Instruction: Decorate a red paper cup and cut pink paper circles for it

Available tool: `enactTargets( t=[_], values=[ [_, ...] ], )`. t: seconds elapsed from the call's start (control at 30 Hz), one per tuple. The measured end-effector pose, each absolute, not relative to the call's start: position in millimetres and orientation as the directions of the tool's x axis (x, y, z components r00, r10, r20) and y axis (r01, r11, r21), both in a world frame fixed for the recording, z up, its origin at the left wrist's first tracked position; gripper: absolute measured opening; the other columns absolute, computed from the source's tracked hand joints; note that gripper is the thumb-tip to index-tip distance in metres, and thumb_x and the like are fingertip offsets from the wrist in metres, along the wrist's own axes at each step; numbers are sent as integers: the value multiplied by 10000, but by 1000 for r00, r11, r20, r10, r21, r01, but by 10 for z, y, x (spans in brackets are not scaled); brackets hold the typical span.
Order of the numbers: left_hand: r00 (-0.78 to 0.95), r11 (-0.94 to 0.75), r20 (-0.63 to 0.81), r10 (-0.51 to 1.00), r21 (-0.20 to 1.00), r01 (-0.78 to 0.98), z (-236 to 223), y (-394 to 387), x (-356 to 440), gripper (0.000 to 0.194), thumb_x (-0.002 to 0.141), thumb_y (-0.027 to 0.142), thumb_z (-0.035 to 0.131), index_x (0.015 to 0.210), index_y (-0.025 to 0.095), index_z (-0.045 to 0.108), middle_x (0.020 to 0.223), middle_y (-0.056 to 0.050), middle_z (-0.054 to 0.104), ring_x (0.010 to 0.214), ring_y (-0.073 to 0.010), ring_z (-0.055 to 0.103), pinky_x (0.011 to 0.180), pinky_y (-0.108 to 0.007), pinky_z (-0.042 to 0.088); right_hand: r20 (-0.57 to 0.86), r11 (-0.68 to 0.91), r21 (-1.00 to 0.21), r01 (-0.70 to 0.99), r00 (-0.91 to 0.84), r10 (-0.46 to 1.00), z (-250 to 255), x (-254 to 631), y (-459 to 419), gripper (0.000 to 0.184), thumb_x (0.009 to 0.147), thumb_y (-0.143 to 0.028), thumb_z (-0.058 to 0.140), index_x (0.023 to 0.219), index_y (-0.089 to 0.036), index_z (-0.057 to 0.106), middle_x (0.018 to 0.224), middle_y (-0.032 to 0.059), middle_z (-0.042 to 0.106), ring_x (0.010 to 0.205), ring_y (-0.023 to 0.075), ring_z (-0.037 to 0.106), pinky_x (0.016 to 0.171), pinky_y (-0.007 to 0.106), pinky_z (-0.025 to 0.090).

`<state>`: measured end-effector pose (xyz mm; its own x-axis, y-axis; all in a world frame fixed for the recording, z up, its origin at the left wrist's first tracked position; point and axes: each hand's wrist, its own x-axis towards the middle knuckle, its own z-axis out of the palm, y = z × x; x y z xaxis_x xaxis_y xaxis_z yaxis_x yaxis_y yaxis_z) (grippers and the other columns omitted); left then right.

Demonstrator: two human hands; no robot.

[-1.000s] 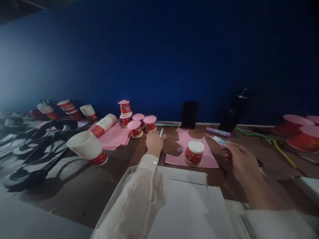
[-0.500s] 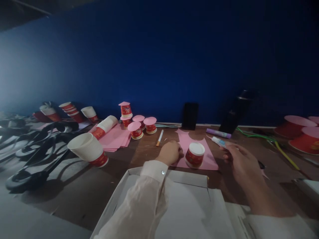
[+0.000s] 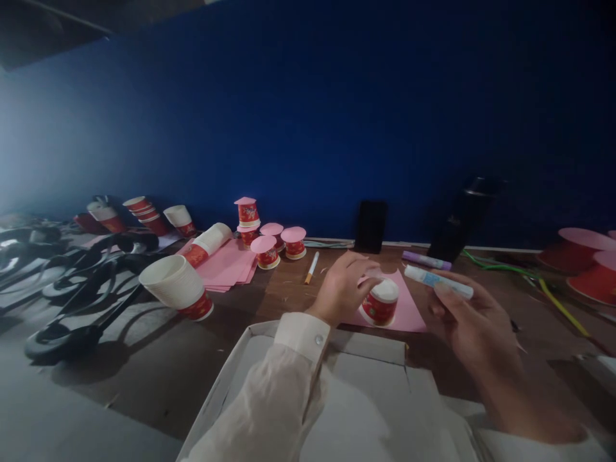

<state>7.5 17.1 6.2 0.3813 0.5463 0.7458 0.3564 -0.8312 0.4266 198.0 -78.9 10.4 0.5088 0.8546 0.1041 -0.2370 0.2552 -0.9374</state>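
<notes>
My left hand (image 3: 342,287) reaches in from the left over an upside-down red paper cup (image 3: 380,307). Its thumb and fingers are apart, close to the cup's white base; whether they touch it I cannot tell. The cup stands on a sheet of pink paper (image 3: 409,308) with curved cut-outs along its far edge. To the right, my right hand (image 3: 474,321) is closed round a white and blue glue stick (image 3: 430,278), held above the table and pointing left. Behind it lies a purple tube (image 3: 427,260).
Small red cups with pink discs (image 3: 267,251) stand back left, near stacked pink sheets (image 3: 226,266). Nested cups (image 3: 176,285) lie left, beside black headphones (image 3: 72,340). An orange and white cutter-like stick (image 3: 312,268) lies mid-table. A white box (image 3: 356,398) sits in front.
My left hand has lifted off the pink paper and moved right to the cup, its fingers spreading. My right hand has raised the glue stick slightly, so more of it shows.
</notes>
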Motion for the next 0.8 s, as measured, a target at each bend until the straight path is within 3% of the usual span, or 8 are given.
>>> enactTargets(
  t=[0.1, 0.33, 0.8],
  values=[
    [391, -861, 773, 500, 395, 321, 99, 133, 83, 168, 943, 275, 707, 1080, 183, 739, 1090, -86, 751, 1078, -194, 686, 1004, -358, 568, 100, 249, -939, -236, 508, 856, 105, 1964, -797, 462, 563, -442, 985, 943, -256, 800, 718, -32, 633, 579, 69, 496, 496, 165, 446],
    [423, -886, 783, 456, 353, 302, 102, 128, 69, 185, 961, 308, 685, 1099, 198, 739, 1112, -84, 786, 1082, -207, 723, 989, -376, 588, 163, 272, -949, -159, 492, 855, 33, 1992, -775, 383, 664, -439, 942, 968, -252, 802, 709, -19, 648, 583, 83, 520, 491, 179, 419],
    [477, -886, 749, 460, 351, 304, 84, 151, 80, 213, 979, 281, 649, 1157, 202, 734, 1123, -90, 792, 1109, -210, 726, 1006, -378, 590, 130, 219, -968, -125, 498, 857, 103, 1925, -803, 438, 612, -501, 949, 945, -253, 806, 656, -21, 613, 561, 106, 493, 442, 211, 364]
  ],
)
